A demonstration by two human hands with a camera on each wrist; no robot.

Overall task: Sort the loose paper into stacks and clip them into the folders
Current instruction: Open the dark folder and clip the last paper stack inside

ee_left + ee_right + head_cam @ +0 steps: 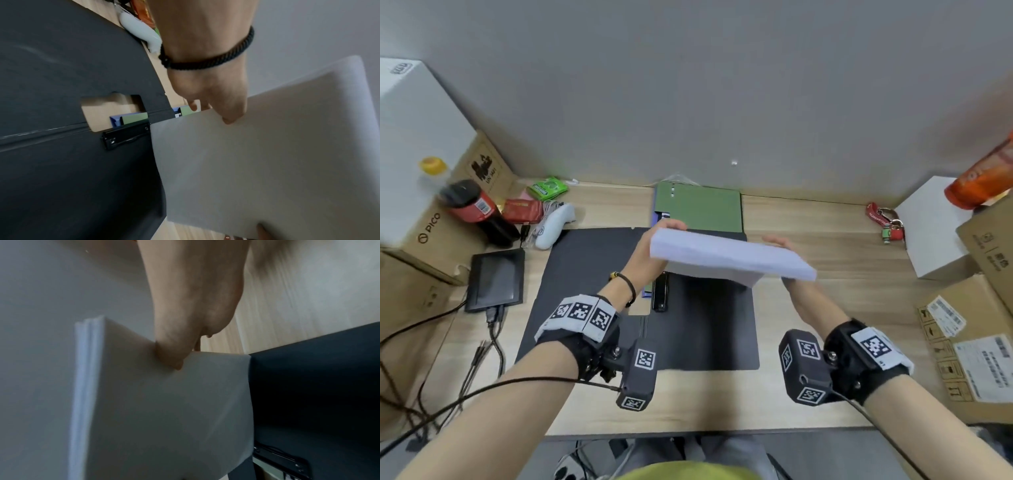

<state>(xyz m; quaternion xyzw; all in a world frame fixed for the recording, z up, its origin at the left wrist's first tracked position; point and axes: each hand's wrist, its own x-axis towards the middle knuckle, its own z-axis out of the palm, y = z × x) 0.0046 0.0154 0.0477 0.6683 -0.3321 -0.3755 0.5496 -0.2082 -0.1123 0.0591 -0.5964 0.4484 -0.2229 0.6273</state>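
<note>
A: Where is the paper (726, 255) lying now?

B: It is hanging in the air between the two hands, above the black folder (592, 270). The left hand (654, 243) is gripping its left edge and the right hand (780, 245) is gripping its right edge. In the wrist views, each thumb is pressing on the near face and the other fingers are curling behind.

A: How is the paper looking?

B: It is a thick white stack, and it is tilting, the left end higher and farther. The edges are not fully even; on the right wrist view some sheets are standing out a little.

A: And the folders?

B: The black folder is lying open on the desk (825, 274), showing its black clip (660, 291) near the spine. I see no sheets in it. A green folder (698, 207) is lying closed at the far side, on top of a blue one (115, 121).
</note>
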